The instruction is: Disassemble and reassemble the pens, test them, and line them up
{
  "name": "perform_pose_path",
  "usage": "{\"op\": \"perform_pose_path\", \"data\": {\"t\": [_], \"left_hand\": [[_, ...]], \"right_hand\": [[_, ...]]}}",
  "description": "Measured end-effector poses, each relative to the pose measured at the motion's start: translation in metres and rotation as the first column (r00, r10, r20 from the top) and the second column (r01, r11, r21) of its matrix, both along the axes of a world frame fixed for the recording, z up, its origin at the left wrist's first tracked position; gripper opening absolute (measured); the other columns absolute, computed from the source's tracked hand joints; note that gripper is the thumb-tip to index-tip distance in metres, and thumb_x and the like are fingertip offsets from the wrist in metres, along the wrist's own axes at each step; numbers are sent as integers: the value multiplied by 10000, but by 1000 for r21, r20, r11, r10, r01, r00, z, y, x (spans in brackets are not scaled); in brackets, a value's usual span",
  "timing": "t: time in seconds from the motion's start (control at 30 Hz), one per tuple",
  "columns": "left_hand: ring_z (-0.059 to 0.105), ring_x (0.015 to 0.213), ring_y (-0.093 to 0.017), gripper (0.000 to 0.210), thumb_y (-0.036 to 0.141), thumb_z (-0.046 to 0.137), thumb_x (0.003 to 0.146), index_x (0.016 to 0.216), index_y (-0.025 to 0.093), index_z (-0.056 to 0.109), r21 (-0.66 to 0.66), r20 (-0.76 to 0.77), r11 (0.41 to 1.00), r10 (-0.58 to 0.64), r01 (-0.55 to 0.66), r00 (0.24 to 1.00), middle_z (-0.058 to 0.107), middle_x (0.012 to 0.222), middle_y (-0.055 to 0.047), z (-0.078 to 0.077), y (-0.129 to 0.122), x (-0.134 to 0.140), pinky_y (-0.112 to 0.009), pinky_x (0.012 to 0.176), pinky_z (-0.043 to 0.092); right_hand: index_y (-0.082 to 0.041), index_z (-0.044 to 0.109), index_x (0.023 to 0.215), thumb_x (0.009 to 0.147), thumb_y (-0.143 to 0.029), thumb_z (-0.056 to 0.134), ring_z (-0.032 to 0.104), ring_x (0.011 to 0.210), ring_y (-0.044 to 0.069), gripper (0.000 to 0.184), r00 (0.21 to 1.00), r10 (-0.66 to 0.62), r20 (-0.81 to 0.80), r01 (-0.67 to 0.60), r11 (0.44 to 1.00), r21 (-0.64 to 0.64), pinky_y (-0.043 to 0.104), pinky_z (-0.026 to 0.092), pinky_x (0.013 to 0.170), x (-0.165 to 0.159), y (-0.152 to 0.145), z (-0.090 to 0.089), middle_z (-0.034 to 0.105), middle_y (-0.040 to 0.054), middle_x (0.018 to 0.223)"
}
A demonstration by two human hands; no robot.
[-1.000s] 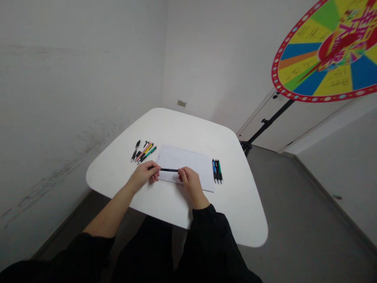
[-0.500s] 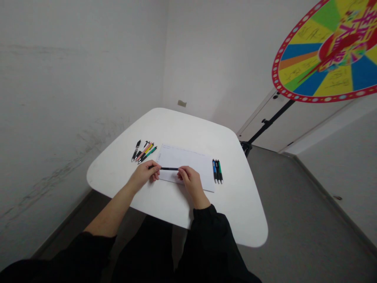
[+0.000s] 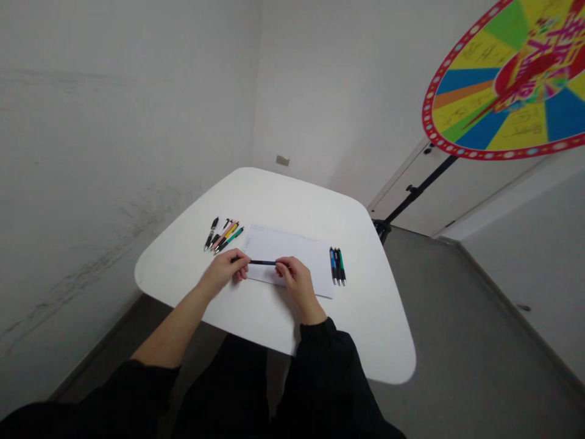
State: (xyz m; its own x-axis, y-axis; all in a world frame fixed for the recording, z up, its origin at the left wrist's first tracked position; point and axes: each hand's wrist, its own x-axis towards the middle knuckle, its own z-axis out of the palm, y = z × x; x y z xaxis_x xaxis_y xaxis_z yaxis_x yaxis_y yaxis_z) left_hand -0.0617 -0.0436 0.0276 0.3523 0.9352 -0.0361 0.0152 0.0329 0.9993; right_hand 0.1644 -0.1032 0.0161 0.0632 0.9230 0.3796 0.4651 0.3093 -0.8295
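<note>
Both hands on one item. A dark pen [image 3: 262, 262] lies crosswise between my left hand [image 3: 225, 269] and my right hand [image 3: 296, 279], over the near half of the white paper [image 3: 292, 244]. The fingers of each hand are pinched on it, one pair per end; only the bare middle of the barrel shows. Its tips are mostly covered, so I cannot tell which end writes. Whether it touches the paper: unclear, though it looks lifted.

Handling (judged): light, stiff, unlikely to bend or break under a normal pinch. Barrel looks slim and possibly smooth, so it could roll or slip in a loose grip. Best hold: thumb against forefinger near each end, as now, or a single pinch at mid-barrel to balance it.

Surroundings: worktop [image 3: 365, 341] white. Beyond my left hand, a loose cluster of pens, among them a teal pen [image 3: 234, 236]; right of the paper, three pens [image 3: 338, 266] side by side, roughly parallel.
</note>
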Motion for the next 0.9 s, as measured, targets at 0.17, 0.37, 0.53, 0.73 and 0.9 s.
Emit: {"op": "perform_pose_path", "data": {"t": [0.17,0.37,0.53,0.73,0.9], "left_hand": [[598,484,-125,427,560,805,726,791,171,642,-7,2,1000,11,-11,1000,671,603,-4,-1,0,0,-235,452,450],[612,496,-129,430,553,819,715,802,167,651,-4,18,1000,11,-11,1000,678,623,-5,-3,1,0,-237,457,456],[616,500,-133,425,556,814,732,807,167,659,6,3,1000,13,-13,1000,682,624,-10,-4,2,-1,-240,461,460],[616,500,-131,418,553,814,736,805,170,661,11,11,1000,14,-14,1000,681,622,-9,-4,2,-1,-243,469,471],[622,503,-140,416,552,811,735,802,169,663,17,3,1000,12,-12,1000,680,621,-12,-4,2,-1,-254,476,483]], "right_hand": [[-255,703,1138,885,-339,694,693,964,210,266,993,37,-113,-32,998,48,327,588,779,-1,0,-1,718,71,1099],[-228,733,913,966,-368,593,655,714,184,205,996,-35,-85,32,999,-37,334,554,712,1,1,-1,701,30,779],[-247,729,919,907,-295,651,685,907,210,92,994,-6,-113,13,998,61,335,574,775,1,0,4,714,52,945],[-247,720,1092,860,-354,721,696,835,193,255,975,-15,-220,14,1000,-6,341,598,748,0,2,1,715,57,1018],[-242,729,869,917,-326,636,669,766,199,135,990,-44,-132,46,999,12,354,567,738,2,1,3,700,32,805]]}}
